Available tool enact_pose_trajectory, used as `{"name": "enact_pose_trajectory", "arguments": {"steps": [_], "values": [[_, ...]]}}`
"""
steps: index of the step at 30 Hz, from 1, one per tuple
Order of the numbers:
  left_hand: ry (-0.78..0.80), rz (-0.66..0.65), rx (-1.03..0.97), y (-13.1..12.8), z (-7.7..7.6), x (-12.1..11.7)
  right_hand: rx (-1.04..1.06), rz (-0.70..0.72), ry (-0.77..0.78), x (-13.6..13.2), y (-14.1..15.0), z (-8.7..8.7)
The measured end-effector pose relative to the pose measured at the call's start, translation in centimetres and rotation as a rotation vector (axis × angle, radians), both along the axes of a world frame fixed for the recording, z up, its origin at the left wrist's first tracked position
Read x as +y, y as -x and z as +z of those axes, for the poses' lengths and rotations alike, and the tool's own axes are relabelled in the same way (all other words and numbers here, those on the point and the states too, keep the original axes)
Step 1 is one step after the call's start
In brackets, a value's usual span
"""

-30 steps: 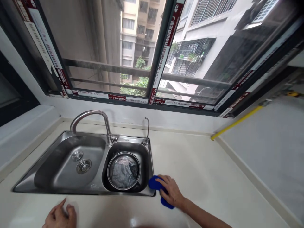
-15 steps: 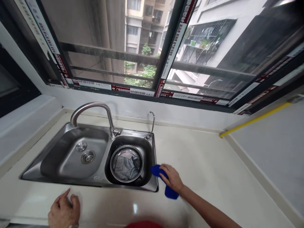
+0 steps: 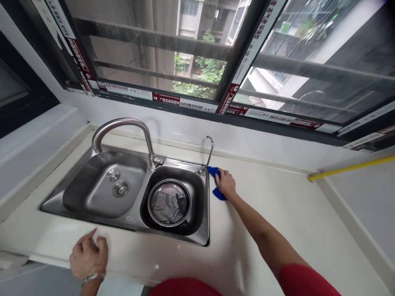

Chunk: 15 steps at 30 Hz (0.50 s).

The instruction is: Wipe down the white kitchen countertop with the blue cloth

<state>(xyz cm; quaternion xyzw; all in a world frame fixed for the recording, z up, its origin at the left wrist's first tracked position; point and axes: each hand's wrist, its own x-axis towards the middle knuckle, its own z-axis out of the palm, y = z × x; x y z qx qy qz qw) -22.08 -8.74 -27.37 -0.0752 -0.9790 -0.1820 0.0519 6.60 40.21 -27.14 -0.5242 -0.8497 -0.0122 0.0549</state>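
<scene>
My right hand [image 3: 226, 183] reaches far out and presses a blue cloth [image 3: 217, 190] flat on the cream countertop [image 3: 271, 213], just right of the steel double sink [image 3: 92, 199] near its back corner. The fingers curl over the cloth beside the small curved tap [image 3: 208, 154]. My left hand [image 3: 88, 258] rests on the counter's front edge in front of the left basin, fingers loosely bent, holding nothing. A round steel strainer basket [image 3: 169, 202] with grey cloth in it sits in the right basin.
A tall curved faucet [image 3: 126, 131] stands over the sink's divider. Behind the counter is a low white sill and a large window [image 3: 197, 61]. A yellow pipe [image 3: 352, 167] runs along the right wall.
My right hand has slid the blue cloth away from me along the sink's right side, from near the front corner to the back corner. The left hand stays put on the front edge.
</scene>
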Motion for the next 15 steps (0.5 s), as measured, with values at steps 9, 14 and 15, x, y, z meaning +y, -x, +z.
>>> {"name": "enact_pose_trajectory", "arguments": {"steps": [9,14,15], "values": [[-0.043,0.001,0.047,-0.2,0.2,0.1,-0.112,-0.029,-0.057,-2.4,-0.2,0.1],[-0.084,-0.036,0.104,0.0,-1.0,-0.4,-0.120,0.121,-0.084,-7.8,-3.9,-0.2],[-0.096,-0.052,0.118,0.0,-1.1,-0.5,-0.110,0.150,-0.093,-9.0,-4.6,-0.3]]}}
